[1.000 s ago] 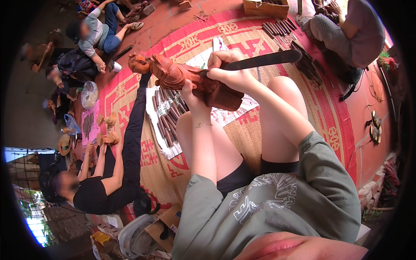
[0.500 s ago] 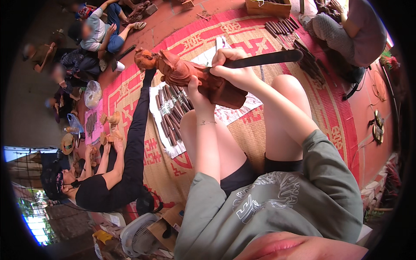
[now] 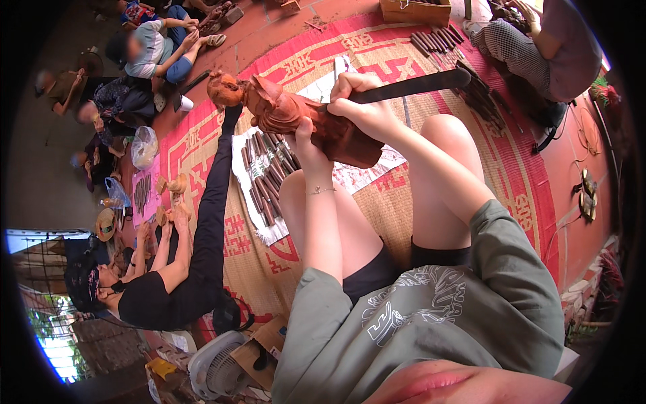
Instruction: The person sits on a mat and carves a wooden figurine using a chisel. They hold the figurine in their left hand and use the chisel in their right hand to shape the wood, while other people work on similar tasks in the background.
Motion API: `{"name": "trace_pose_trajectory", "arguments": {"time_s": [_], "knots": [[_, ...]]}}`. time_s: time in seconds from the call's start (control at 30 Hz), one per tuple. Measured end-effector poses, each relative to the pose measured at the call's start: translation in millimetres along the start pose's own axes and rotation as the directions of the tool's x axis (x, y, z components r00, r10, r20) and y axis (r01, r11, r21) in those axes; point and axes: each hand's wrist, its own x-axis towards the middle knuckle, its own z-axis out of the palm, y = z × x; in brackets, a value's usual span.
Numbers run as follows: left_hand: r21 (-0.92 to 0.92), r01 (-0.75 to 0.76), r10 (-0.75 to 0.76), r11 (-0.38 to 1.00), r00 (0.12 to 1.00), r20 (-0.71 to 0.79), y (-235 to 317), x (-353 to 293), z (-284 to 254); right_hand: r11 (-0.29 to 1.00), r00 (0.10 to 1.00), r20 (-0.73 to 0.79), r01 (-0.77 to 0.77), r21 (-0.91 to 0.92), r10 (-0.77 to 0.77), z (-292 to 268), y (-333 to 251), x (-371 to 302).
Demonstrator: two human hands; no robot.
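Observation:
A reddish-brown carved wooden figure (image 3: 296, 114) is held up over my knees, its head pointing left. My left hand (image 3: 308, 143) grips the figure from below, near its middle. My right hand (image 3: 363, 104) is closed around a long dark chisel (image 3: 424, 84) whose handle runs to the right; its tip, hidden by my fingers, meets the figure. I sit on a red patterned woven mat (image 3: 498, 155), knees drawn up.
A white cloth (image 3: 252, 222) with several dark chisels lies left of my legs. A person in black (image 3: 175, 283) sits to my left with small wooden pieces. More chisels (image 3: 437, 40), a wooden box (image 3: 420, 10) and other seated people lie farther off. A fan (image 3: 219, 367) stands near me.
The figure and both hands stay together and shift only slightly in the picture; the chisel keeps its place against the carving. The person in black has barely moved.

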Motion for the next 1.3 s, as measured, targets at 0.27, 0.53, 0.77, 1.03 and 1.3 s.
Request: {"name": "trace_pose_trajectory", "arguments": {"time_s": [0.27, 0.53, 0.77, 1.03, 1.3], "knots": [[0.072, -0.091, 0.093, 0.993, 0.995, -0.032, 10.1, -9.6, 23.1, 0.994, 0.999, 0.022, -0.032, -0.105, 0.035, -10.5, 5.1, -0.6], [0.04, -0.052, 0.052, 0.998, 0.999, -0.009, 3.0, -5.5, 8.8, 0.972, 0.975, 0.038, -0.223, 0.077, 0.221, -3.8, -9.2, 0.7], [0.058, -0.063, 0.063, 0.996, 0.998, -0.008, 3.5, -8.0, 12.8, 0.991, 0.989, 0.079, -0.121, -0.064, 0.126, -15.4, 6.0, 1.1], [0.069, -0.11, 0.11, 0.992, 0.994, 0.001, 7.3, -7.7, 15.0, 0.984, 0.987, 0.034, -0.161, 0.073, 0.159, -4.4, -4.4, 0.0], [0.109, -0.113, 0.113, 0.988, 0.994, 0.012, 8.6, -9.1, 20.6, 0.993, 0.993, 0.016, -0.112, -0.028, 0.113, -11.5, 0.7, -2.2]]}}
